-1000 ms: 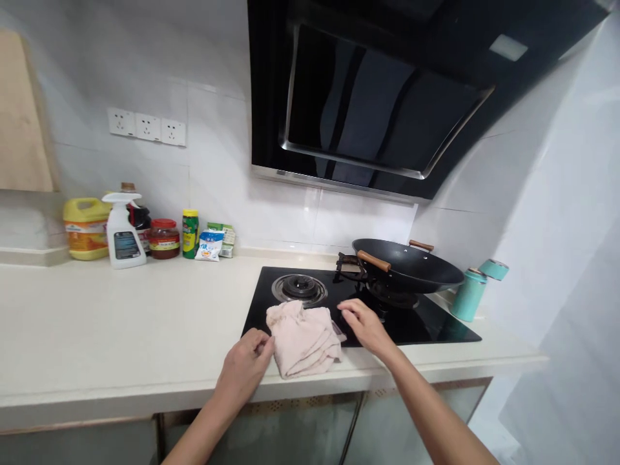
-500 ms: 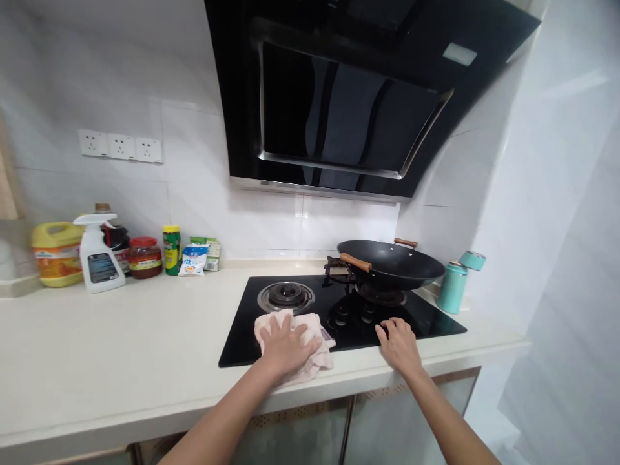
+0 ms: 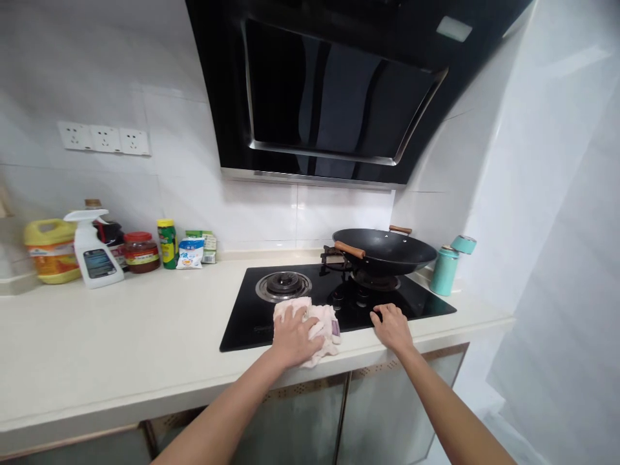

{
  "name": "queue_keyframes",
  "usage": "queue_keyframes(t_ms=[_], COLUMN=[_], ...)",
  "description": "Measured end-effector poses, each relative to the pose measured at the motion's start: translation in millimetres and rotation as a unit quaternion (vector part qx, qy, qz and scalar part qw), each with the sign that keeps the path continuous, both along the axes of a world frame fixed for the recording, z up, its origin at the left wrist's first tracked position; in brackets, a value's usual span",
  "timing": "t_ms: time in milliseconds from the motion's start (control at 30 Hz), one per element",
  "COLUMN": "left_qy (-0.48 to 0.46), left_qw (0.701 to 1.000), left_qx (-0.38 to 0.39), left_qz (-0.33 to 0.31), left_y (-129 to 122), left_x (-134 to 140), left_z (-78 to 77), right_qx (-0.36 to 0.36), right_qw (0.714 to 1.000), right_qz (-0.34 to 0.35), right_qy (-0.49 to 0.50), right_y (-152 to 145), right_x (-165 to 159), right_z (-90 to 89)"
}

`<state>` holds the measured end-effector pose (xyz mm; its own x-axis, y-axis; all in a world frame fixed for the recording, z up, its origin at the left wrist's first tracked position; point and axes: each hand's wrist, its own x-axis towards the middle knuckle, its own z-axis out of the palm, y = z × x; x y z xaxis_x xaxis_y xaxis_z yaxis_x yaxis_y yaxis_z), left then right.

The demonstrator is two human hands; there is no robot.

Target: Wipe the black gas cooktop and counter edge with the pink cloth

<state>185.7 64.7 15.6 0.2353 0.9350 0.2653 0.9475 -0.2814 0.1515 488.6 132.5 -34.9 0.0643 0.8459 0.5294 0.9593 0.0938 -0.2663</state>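
Observation:
My left hand (image 3: 293, 338) presses down on a pale pink cloth (image 3: 325, 325), fingers spread over it. The cloth lies bunched on the front of the black glass hob (image 3: 249, 316), and its lower edge hangs over the counter's front. Just behind it is the left burner (image 3: 283, 285), with nothing on it. My right hand (image 3: 392, 327) rests on the hob's front edge, fingers slightly bent and nothing visible in them. A black wok (image 3: 387, 252) with wooden handles sits on the right burner, beyond my right hand. Control knobs (image 3: 361, 298) show between the two hands.
A black range hood (image 3: 334, 97) slants above the hob. Along the wall at left stand a spray bottle (image 3: 94, 252), a yellow jug (image 3: 52, 250), a red-lidded jar (image 3: 141, 252), a green container (image 3: 167, 244) and packets (image 3: 190, 253). A turquoise canister (image 3: 444, 271) stands right of the wok.
My left hand and the cloth have slid right along the hob's front, away from its left side. My right hand stays at the front edge. The camera view has shifted slightly.

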Motion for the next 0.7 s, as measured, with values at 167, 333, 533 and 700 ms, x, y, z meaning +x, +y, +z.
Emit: queue_keyframes(t_ms=[167,333,533,700], left_qy=[0.006,0.015,-0.023,-0.048], left_qw=[1.0,0.997,0.994,0.99], left_qx=[0.016,-0.029,-0.077,-0.07], left_qz=[0.015,0.064,0.078,0.116], left_y=[-18,-29,-18,4], left_x=[-43,-80,-101,-113], left_z=[4.5,17.2,25.3,22.7], right_qx=[-0.005,-0.003,-0.009,-0.012], right_qw=[1.0,1.0,0.998,0.995], right_qz=[0.003,0.018,0.057,0.097], right_qy=[-0.002,-0.012,-0.026,-0.028], right_y=[-1,0,2,1], right_x=[-1,-1,10,24], right_z=[-1.1,-3.2,-2.3,4.5])
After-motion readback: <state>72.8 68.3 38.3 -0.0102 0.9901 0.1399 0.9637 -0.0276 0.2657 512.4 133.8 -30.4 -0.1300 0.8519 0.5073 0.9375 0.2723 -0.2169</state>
